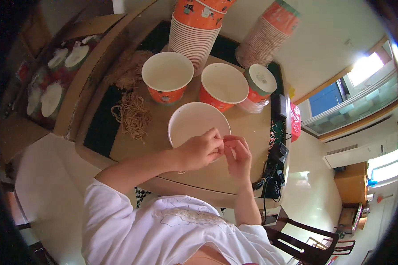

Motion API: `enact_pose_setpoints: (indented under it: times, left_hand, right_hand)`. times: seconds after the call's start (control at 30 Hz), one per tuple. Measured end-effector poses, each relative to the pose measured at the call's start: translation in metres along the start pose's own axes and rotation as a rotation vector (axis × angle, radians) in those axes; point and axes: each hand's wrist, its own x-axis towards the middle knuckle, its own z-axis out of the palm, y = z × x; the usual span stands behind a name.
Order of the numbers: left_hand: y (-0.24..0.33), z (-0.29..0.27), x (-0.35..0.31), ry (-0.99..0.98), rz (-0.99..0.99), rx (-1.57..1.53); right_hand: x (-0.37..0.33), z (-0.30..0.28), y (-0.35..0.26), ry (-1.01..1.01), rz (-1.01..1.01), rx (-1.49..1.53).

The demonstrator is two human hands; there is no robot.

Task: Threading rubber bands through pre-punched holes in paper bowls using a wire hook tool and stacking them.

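Note:
My left hand [201,149] and my right hand [238,157] meet at the right rim of the nearest white-lined paper bucket [194,119]. Fingertips of both hands are pinched close together; whatever lies between them is too small to make out. A short bit of thin pale string [182,172] shows below my left wrist. Behind this bucket stand two more upright orange paper buckets, one at the left [167,73] and one at the right [224,84]. To the left of them lies a tangled bundle of tan string [132,115].
Tall stacks of orange buckets, one upright [194,39] and one upside down [267,35], stand at the back. An overturned bucket [261,81] sits at the right. Black cables with an adapter [278,154] lie along the right edge. A cardboard box [88,75] with wrapped buckets is at the left.

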Motion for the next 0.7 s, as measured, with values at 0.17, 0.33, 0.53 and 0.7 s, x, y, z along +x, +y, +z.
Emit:
enact_pose_setpoints:
  times: [0.17, 0.33, 0.53, 0.7]
  left_hand:
    - [-0.011, -0.014, 0.011, -0.311, -0.899, -1.291]
    - [-0.005, -0.009, 0.012, -0.315, -0.995, -1.403]
    - [-0.005, -0.007, 0.009, -0.212, -1.004, -1.278]
    - [-0.003, -0.007, 0.007, -0.083, -1.041, -1.272]
  right_hand:
    - [-0.019, 0.022, 0.005, 0.263, -0.060, 0.157]
    - [-0.028, 0.039, 0.004, 0.400, -0.104, 0.087]
    - [-0.026, 0.043, -0.006, 0.472, -0.190, -0.063]
    - [-0.026, 0.039, -0.010, 0.420, -0.208, -0.056]
